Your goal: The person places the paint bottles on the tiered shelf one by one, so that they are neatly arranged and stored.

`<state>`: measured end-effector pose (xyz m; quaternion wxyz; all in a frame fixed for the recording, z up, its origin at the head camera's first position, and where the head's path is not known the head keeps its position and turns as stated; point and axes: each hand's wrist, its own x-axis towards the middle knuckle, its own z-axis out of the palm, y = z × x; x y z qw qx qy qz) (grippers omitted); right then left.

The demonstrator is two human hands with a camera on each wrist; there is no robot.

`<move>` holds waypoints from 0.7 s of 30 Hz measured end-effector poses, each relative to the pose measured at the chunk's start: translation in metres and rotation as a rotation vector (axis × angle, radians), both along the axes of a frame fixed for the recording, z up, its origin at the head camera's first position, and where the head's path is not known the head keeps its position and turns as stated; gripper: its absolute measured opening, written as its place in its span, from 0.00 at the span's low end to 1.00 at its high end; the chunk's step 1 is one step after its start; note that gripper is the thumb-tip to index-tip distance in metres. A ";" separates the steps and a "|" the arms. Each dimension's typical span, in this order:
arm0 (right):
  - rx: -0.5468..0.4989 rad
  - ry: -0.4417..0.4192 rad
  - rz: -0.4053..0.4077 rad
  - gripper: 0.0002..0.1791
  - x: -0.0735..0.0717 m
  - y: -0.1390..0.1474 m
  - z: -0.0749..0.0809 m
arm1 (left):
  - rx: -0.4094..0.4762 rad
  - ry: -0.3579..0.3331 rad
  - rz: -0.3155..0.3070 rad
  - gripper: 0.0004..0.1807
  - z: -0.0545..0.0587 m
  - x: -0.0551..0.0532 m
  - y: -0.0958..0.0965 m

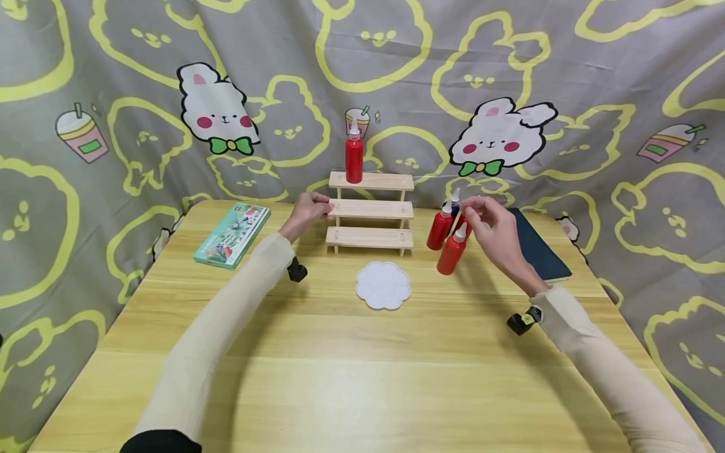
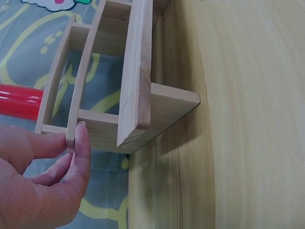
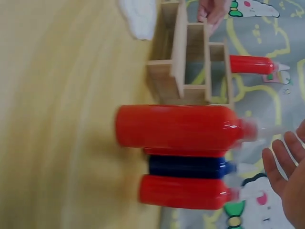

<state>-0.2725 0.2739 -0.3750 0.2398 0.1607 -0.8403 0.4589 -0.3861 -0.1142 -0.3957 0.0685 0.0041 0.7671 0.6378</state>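
My left hand (image 1: 308,214) pinches the left end of the middle step of a three-step wooden stand (image 1: 370,209); in the left wrist view its thumb and fingers (image 2: 82,143) are on that board's end. On the top step stands a red bottle (image 1: 354,160) with a pointed white nozzle. Right of the stand, several bottles are grouped upright: a red bottle (image 1: 451,253) in front, another red bottle (image 1: 438,230), and a dark blue bottle (image 3: 186,166) among them. My right hand (image 1: 494,229) hovers by their nozzles, fingers loosely bent, holding nothing in the right wrist view.
A white flower-shaped palette (image 1: 383,285) lies in front of the stand. At the left is a green flat box (image 1: 233,234) with printed pictures. A dark notebook (image 1: 538,245) lies behind the right hand. A patterned curtain (image 1: 294,38) hangs behind the wooden table (image 1: 362,377).
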 end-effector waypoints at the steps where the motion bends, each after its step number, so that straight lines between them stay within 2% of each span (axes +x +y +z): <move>1: -0.016 -0.016 0.015 0.13 0.001 0.002 -0.004 | -0.001 0.000 -0.003 0.21 0.001 0.000 0.000; 4: -0.014 -0.063 0.061 0.17 0.003 0.006 -0.014 | 0.001 -0.004 -0.008 0.21 0.001 0.000 -0.001; 11: 0.112 -0.198 0.082 0.25 0.004 0.012 -0.031 | -0.005 -0.001 -0.002 0.22 0.001 0.002 0.000; 17: 0.116 -0.375 0.116 0.32 0.005 0.011 -0.042 | -0.011 -0.001 0.024 0.21 0.001 0.001 0.001; 21: 0.084 -0.416 0.115 0.36 0.009 0.010 -0.050 | -0.012 -0.006 0.029 0.21 -0.001 0.000 0.001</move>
